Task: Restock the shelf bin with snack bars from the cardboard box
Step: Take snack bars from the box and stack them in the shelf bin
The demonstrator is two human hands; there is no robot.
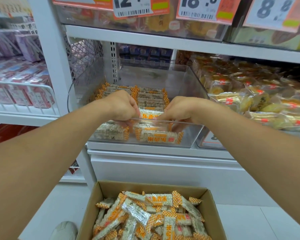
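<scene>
A: Snack bars [151,216] lay heaped in the open cardboard box [213,203] on the floor, white puffed-rice bars in clear wrappers with orange checked ends; I saw more of them already in the shelf bin [190,134].

B: Where did that bin sit?

A: It was a clear plastic bin on the white shelf [145,149], directly above the box; bars stood in neat rows at its back, and two lay flat against its front wall.

B: And my hands, what did you read from them?

A: Both reached over the front wall into the bin; the left hand [122,105] had its fingers curled down and pinched one end of a bar [150,115] with orange characters; the right hand [181,109] was curled the same way and pinched the other end; the bar sat between them, just above the front rim.

B: Anything beside the bin?

A: Yellow cakes in clear packets [260,99] filled the bin to its right; pink packs [22,87] sat in a white wire basket to the left; price tags [133,6] hung from the shelf above; a pale shoe [65,230] showed just beside the box.
</scene>
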